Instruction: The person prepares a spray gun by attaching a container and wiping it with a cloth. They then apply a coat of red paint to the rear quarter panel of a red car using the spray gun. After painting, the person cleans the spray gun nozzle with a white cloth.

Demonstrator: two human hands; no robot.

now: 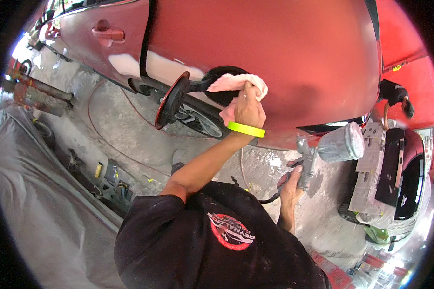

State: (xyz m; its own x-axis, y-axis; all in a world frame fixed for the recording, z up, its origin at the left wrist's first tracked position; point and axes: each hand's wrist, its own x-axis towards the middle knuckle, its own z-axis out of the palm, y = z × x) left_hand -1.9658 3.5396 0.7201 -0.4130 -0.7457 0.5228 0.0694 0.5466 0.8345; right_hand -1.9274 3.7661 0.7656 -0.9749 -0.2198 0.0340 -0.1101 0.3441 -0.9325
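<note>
Left grip (248, 110) presses cloth (238, 83) on red panel (294, 53); right grip (294, 183) holds spray gun (323, 149)

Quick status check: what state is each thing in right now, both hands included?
Left hand: closed on the cloth, pressing it to the panel.
Cloth: bunched, flat against the red car panel.
Fuel flap: swung open.
Right hand: gripping the spray gun.
Spray gun: held upright, cup on top, away from the panel.
Door handle: closed flush.
Second car: masked with paper.
</note>
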